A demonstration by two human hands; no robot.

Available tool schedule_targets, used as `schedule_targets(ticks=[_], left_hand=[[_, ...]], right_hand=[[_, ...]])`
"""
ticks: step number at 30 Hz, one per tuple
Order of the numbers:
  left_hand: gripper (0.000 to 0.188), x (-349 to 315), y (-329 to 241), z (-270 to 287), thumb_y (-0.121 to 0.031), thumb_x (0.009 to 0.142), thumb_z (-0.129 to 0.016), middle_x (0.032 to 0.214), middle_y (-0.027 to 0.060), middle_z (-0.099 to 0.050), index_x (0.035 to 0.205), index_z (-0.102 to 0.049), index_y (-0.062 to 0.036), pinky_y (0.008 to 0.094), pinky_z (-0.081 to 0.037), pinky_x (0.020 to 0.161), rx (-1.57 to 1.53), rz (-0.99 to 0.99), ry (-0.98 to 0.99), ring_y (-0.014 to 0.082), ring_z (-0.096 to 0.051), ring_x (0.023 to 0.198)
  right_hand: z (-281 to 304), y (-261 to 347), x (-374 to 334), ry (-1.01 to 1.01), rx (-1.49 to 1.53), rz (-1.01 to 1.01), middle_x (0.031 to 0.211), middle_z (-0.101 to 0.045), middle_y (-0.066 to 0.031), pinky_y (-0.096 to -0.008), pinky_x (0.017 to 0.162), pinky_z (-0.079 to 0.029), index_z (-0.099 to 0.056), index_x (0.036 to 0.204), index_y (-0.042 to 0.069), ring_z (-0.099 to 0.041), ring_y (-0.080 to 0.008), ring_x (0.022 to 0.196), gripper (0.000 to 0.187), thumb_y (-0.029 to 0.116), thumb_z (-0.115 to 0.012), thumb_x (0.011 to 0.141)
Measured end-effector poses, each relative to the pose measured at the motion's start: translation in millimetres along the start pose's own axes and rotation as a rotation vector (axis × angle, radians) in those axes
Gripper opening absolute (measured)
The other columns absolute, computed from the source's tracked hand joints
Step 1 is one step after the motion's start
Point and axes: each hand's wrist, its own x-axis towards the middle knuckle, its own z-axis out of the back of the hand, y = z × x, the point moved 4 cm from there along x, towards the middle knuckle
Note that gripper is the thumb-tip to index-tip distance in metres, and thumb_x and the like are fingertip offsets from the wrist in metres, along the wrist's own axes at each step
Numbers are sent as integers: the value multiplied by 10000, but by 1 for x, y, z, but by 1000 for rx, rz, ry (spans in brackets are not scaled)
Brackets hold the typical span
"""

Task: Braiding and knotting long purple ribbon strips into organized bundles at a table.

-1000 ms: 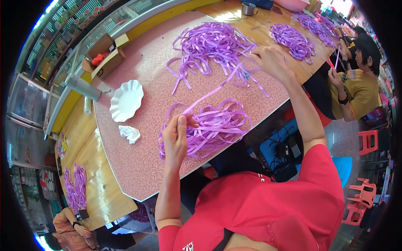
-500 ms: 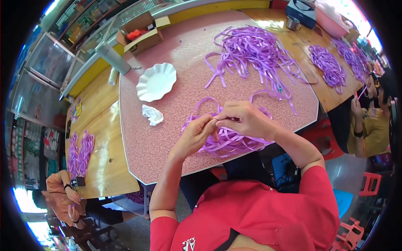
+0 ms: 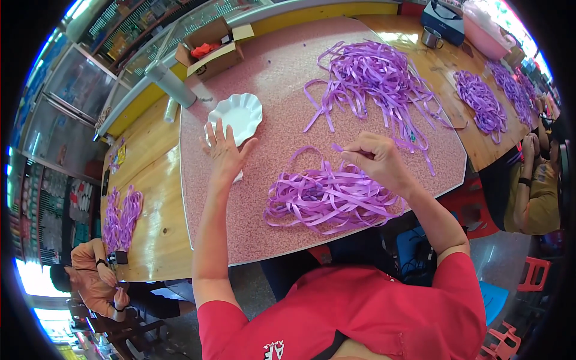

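Observation:
My left hand (image 3: 223, 150), fingers spread, reaches over the near edge of a white scalloped dish (image 3: 241, 115); whether it touches the dish I cannot tell. My right hand (image 3: 379, 161) is closed in a pinch, and the end of a purple ribbon (image 3: 338, 147) pokes out of its fingertips. Below that hand lies a loose pile of purple ribbons (image 3: 324, 201) near the table's front edge. A bigger heap of purple ribbons (image 3: 375, 78) spreads farther back. My left forearm mostly hides a crumpled white tissue (image 3: 239, 176).
A grey bottle (image 3: 171, 84) and an open cardboard box (image 3: 215, 57) stand at the pink tabletop's (image 3: 288, 90) back left. More ribbon bundles (image 3: 122, 219) lie on the wooden table at left and at right. A metal mug (image 3: 431, 37) stands back right. Co-workers sit on both sides.
My hands were together over the near ribbon pile and have parted. The left went up and left to the dish, its fingers opening; the right moved slightly right, still pinching.

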Motion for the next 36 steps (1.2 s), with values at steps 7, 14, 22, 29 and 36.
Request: schedule_targets(ticks=[7, 14, 22, 29, 36], left_hand=[[364, 7, -22, 31, -273, 834, -780, 1446, 141, -463, 1127, -681, -81, 544, -148, 1183, -158, -209, -74, 364, -258, 1445], [192, -21, -97, 76, -216, 1000, -623, 996, 99, -652, 969, -617, -26, 331, -498, 816, -1386, 86, 241, 212, -620, 992], [476, -38, -172, 94, -414, 1071, -438, 756, 63, -608, 952, -622, 10, 291, -480, 700, -1301, -47, 460, 140, -593, 747], [289, -57, -179, 92, -270, 1054, -528, 857, 44, -622, 955, -584, -4, 268, -467, 786, -1502, 61, 480, 114, -583, 863], [367, -53, -176, 101, -319, 1077, -463, 906, 46, -634, 931, -593, -8, 268, -459, 816, -1508, 124, 421, 108, -574, 884]], right_hand=[[9, -10, -7, -11, -12, -1, 800, -590, -40, -276, 595, -409, -730, 917, -2, -510, -102, 670, 93, 69, -748, 859], [-4, 13, 1, 34, -34, 166, 768, -581, -58, -311, 614, -437, -754, 981, 27, -555, -159, 681, 147, 59, -751, 837], [3, 31, -12, 14, -208, 286, 737, -555, -85, -343, 572, -439, -760, 999, 65, -565, -211, 657, 200, 30, -750, 802], [4, 28, -20, 17, -107, 193, 765, -597, -107, -382, 615, -475, -766, 965, 77, -615, -261, 696, 144, 91, -744, 823], [9, 32, -24, -4, -103, 210, 756, -597, -102, -376, 608, -478, -766, 955, 77, -612, -255, 681, 140, 91, -754, 817]])
